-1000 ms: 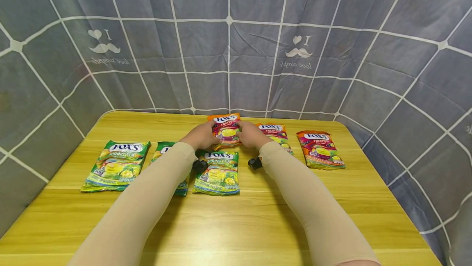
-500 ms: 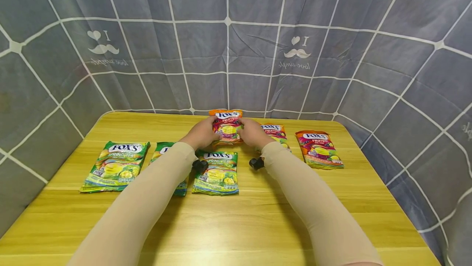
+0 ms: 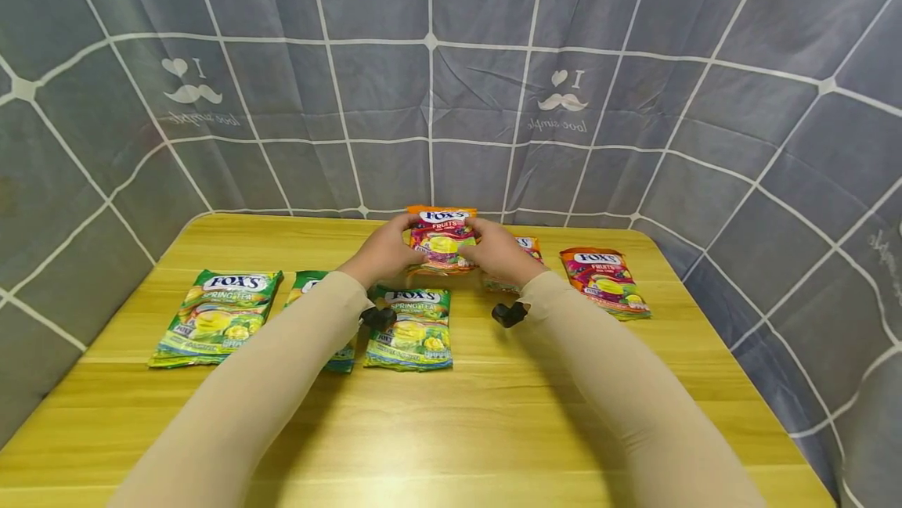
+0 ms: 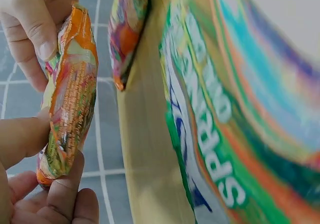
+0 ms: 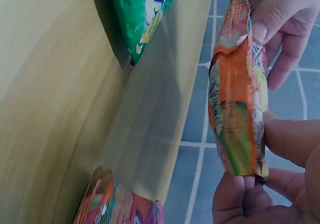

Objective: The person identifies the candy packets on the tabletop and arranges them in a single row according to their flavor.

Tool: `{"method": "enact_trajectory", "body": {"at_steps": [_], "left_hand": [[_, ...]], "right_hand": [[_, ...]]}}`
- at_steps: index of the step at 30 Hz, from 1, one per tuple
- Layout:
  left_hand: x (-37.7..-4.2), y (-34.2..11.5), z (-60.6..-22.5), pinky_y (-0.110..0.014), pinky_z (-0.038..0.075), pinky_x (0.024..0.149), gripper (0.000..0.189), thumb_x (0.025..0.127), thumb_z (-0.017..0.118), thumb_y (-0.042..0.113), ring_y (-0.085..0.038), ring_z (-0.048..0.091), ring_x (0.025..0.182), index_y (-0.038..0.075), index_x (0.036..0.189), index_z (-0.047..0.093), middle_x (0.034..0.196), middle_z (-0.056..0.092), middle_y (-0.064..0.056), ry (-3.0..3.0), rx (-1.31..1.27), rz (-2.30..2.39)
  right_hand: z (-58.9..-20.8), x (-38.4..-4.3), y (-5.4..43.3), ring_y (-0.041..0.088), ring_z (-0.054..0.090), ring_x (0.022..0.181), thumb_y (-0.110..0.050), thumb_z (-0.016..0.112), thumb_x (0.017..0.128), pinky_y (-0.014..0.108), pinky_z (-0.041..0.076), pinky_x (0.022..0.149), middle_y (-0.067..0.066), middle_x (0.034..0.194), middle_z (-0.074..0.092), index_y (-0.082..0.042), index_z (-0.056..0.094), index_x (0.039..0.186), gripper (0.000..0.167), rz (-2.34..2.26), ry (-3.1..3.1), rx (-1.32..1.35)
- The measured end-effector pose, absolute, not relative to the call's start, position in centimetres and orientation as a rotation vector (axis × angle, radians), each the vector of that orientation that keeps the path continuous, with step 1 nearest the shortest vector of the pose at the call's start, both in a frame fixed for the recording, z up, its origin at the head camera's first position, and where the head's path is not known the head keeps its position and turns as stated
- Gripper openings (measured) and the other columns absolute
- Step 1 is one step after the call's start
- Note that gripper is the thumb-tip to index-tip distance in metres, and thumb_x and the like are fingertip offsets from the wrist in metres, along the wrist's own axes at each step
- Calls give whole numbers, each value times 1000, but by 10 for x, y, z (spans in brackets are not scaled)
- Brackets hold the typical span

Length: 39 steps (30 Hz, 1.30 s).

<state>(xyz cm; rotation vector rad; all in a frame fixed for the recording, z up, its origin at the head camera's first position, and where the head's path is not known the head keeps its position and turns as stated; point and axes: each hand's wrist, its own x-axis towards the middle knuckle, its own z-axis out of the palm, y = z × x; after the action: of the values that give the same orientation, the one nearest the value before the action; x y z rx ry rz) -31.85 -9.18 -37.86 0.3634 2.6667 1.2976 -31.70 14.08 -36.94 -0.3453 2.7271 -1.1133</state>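
A red and orange Fox's Fruits candy bag (image 3: 444, 246) is held up off the table near its far edge, upright between both hands. My left hand (image 3: 386, 251) pinches its left side, thumb on the front and fingers behind. On the other side my right hand (image 3: 502, 250) pinches it the same way. Both wrist views show the bag (image 4: 75, 99) edge-on between thumbs and fingers. Just in front of the hands lies a green Fox's Spring Tea bag (image 3: 410, 332). A second red Fruits bag (image 3: 530, 246) is partly hidden behind the right hand.
Another red Fruits bag (image 3: 606, 281) lies at the right of the wooden table (image 3: 437, 437). To the left are a green Spring Tea bag (image 3: 217, 320) and a further green bag (image 3: 307, 282), partly covered by the left arm. A grey gridded curtain (image 3: 395, 101) surrounds the table.
Both hands have raised the red Fruits bag and shifted it slightly right. The right hand now covers more of the red bag behind it. The other bags stay where they were.
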Motion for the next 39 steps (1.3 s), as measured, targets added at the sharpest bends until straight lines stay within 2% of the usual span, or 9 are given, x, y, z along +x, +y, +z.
{"method": "enact_trajectory", "body": {"at_steps": [5,7,11,14,19,22,26,33,39], "left_hand": [[-312,-87,-374,-54,43,119,89,92,83,19,-39,49,145,12,165,32,166,40,-16,2557,362,1426],[-309,-84,-372,-52,47,116,93,92,84,18,-39,52,142,13,167,29,166,40,-17,2520,364,1444],[-301,-79,-371,-48,54,109,97,91,84,18,-36,56,137,13,168,25,166,39,-16,2478,383,1437],[-293,-76,-370,-47,55,106,97,90,85,21,-35,57,134,14,168,27,164,41,-14,2471,405,1424],[-281,-67,-371,-47,54,108,94,90,86,24,-32,59,130,13,166,32,158,47,-12,2490,448,1368],[-273,-61,-371,-47,53,108,94,90,85,26,-30,61,127,13,166,33,157,49,-12,2495,476,1324],[-263,-52,-371,-47,51,111,93,90,85,29,-29,60,128,13,165,34,156,51,-11,2512,508,1248],[-247,-40,-375,-48,48,117,95,88,87,34,-31,56,135,8,164,36,158,48,-16,2571,581,1092],[-235,-32,-381,-46,51,112,97,88,87,40,-26,58,127,8,164,37,149,54,-15,2600,647,950]], "right_hand": [[-365,-305,152,29,69,103,-29,67,105,36,55,72,18,163,43,-17,29,168,75,-1130,2698,-322],[-363,-300,156,31,69,104,-30,67,104,37,55,71,18,163,44,-18,30,168,74,-1107,2713,-320],[-360,-290,164,36,55,139,-30,69,103,48,56,102,17,162,47,-15,32,167,75,-1057,2753,-362],[-359,-283,171,38,49,145,-29,71,101,55,49,113,17,160,48,-14,33,167,77,-1064,2749,-381],[-360,-272,184,35,57,133,-28,73,100,44,58,92,18,155,51,-15,32,167,80,-1087,2731,-359],[-361,-265,192,31,65,108,-26,74,99,36,57,74,19,146,53,-14,31,167,81,-1129,2697,-342],[-363,-255,201,25,60,81,-23,76,97,32,53,67,17,128,56,-12,34,166,82,-1132,2682,-335],[-367,-238,216,23,58,84,-23,79,96,32,52,69,18,127,55,-10,35,165,83,-1099,2647,-317],[-375,-226,226,21,58,85,-26,81,94,32,49,70,17,126,63,-8,40,163,83,-974,2693,-335]]}}
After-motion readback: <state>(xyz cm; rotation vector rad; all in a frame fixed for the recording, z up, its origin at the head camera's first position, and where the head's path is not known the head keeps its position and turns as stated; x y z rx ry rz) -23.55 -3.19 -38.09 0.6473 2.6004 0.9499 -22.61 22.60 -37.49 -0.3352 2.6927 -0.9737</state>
